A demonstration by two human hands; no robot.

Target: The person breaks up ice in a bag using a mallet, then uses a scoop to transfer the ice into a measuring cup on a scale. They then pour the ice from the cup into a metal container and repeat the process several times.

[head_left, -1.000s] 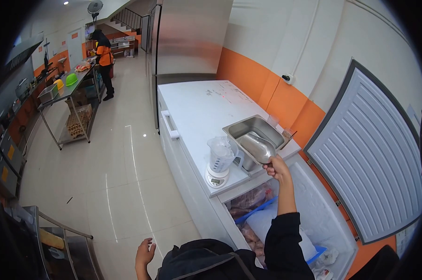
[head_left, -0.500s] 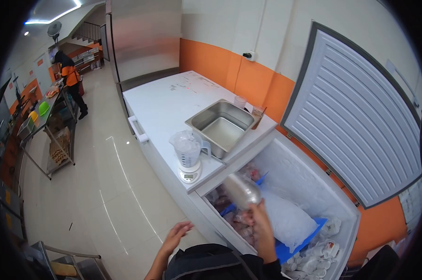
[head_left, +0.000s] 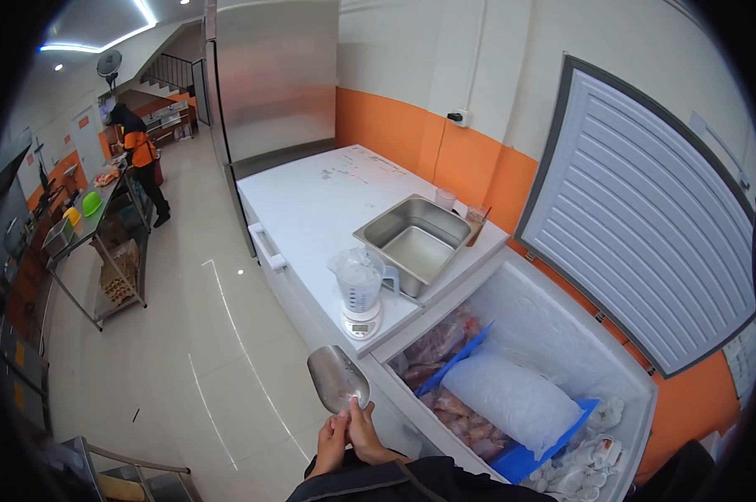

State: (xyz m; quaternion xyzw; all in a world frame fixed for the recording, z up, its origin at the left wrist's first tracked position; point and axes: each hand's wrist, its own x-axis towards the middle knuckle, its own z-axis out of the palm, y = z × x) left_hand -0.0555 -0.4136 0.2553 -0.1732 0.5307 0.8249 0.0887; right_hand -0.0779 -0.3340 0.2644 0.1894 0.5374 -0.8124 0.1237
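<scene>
A metal scoop is held out over the floor, just left of the freezer's front wall. My right hand is closed at its handle end. Close against it, my left hand has its fingers closed at the same end; the handle itself is hidden by the hands. Ahead of them, a clear measuring jug filled with ice stands on a small white digital scale. To the right, a big clear bag of ice lies on a blue sheet inside the open chest freezer.
Bagged meat and white bundles surround the ice bag. A steel pan sits on the white freezer top. The raised lid leans at the wall. A co-worker stands far left at a steel table.
The scoop has moved left, from above the freezer to over the floor. My right hand came with it, and my left hand has closed in beside the right at the handle.
</scene>
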